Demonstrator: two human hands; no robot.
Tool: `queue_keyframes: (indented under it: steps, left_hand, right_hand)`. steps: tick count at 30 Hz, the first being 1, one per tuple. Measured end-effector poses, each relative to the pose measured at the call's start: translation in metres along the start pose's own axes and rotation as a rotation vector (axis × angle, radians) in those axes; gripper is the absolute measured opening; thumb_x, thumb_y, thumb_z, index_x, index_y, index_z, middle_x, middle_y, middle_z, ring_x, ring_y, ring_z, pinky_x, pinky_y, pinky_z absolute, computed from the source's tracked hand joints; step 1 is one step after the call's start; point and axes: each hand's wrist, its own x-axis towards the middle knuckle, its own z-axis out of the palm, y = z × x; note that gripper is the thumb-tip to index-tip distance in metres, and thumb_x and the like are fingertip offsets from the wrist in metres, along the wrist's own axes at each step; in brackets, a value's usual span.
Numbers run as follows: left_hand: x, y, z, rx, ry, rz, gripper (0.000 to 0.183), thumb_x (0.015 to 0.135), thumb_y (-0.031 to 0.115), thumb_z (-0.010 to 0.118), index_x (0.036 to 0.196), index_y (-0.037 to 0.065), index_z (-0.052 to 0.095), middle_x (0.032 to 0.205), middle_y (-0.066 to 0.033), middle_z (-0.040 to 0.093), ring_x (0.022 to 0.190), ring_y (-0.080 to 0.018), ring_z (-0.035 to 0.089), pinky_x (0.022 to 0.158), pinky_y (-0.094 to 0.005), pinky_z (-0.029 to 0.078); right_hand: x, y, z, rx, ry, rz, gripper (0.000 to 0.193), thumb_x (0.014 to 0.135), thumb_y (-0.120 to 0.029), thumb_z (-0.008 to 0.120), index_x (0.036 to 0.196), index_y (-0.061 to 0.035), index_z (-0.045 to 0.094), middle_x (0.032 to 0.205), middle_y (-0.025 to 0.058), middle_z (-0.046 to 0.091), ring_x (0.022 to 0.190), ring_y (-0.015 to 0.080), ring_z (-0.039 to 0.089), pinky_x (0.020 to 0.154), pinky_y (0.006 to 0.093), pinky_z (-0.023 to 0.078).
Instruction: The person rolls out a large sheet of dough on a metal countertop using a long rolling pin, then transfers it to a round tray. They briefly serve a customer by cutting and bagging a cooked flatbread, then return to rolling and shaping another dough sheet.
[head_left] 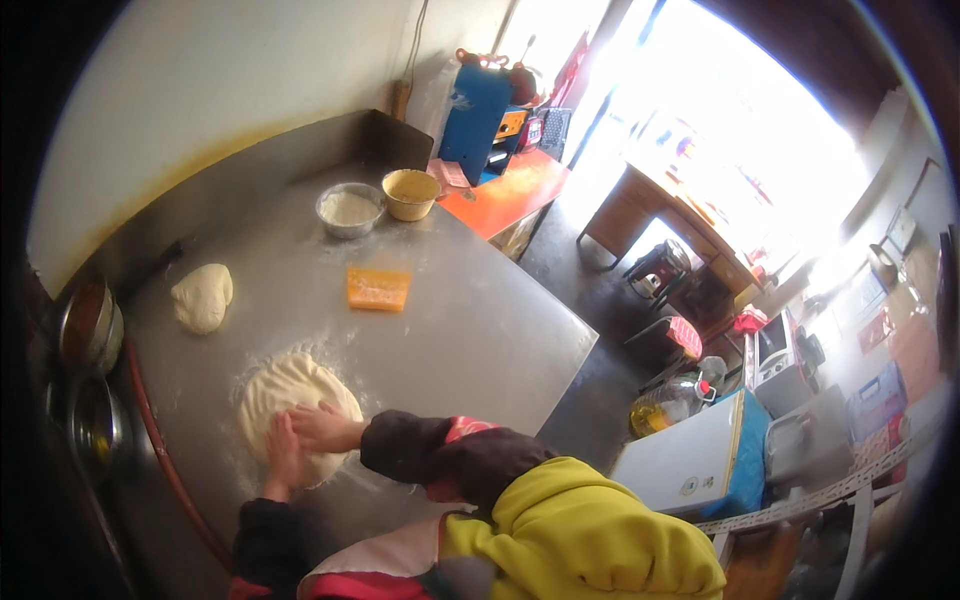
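Note:
A large flattened round of dough (285, 385) lies on the metal worktop, with ridges pressed into its surface and flour dusted around it. My left hand (284, 458) rests on its lower part, fingers pointing away from me. From the right, my right hand (328, 429) lies flat on the same dough, its fingertips meeting the left hand. Both hands look stretched out, pressing on the dough rather than gripping it. Farther left sits a smaller smooth lump of dough (203, 298). An orange scraper (378, 290) lies beyond the dough, touched by neither hand.
At the worktop's (480, 335) far side stand a metal bowl of flour (349, 222) and a yellowish bowl (411, 208). Metal bowls (97, 425) and a reddish hose (160, 450) line the left edge. A white chest (682, 455) and oil jug (665, 408) are at right.

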Motion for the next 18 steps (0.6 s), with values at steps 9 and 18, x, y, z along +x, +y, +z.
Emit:
queue_keyframes:
  steps: [9,18]
  left_hand:
    - [0.047,0.019,-0.060,0.353,0.131,-0.074,0.056,0.093,0.037,0.039,0.141,0.011,0.027,0.148,-0.0114,0.019,0.136,-0.0305,0.018,0.109,-0.0464,0.015]
    - [0.031,0.051,-0.095,0.432,0.129,-0.196,0.053,0.092,0.035,0.041,0.139,0.012,0.031,0.148,-0.0066,0.022,0.136,-0.0346,0.017,0.105,-0.0608,0.009]
  right_hand:
    - [0.068,0.049,0.007,-0.439,0.221,-0.047,0.061,0.086,-0.042,0.048,0.135,-0.0063,0.036,0.143,0.0142,0.030,0.132,0.0315,0.026,0.104,0.0543,0.020]
    - [0.048,-0.005,-0.044,-0.255,0.084,0.112,0.062,0.087,-0.042,0.047,0.138,-0.0110,0.031,0.144,0.0155,0.027,0.135,0.0331,0.021,0.106,0.0562,0.016]
